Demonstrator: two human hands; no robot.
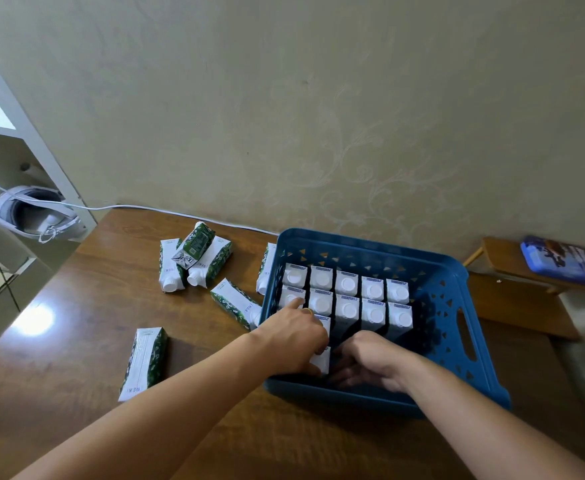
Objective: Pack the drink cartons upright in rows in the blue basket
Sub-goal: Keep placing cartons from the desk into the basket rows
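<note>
Now we are seating an upright carton (321,359) between both hands: left hand (293,336) gripping it, right hand (370,362) curled alongside, grasp unclear.

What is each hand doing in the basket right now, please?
Left hand: holding an upright carton, forefinger extended.
Right hand: fingers curled down; grip cannot be told.

Basket (454,271) blue; cartons (348,284) white w/ green leaf print; table (93,289) brown
</note>
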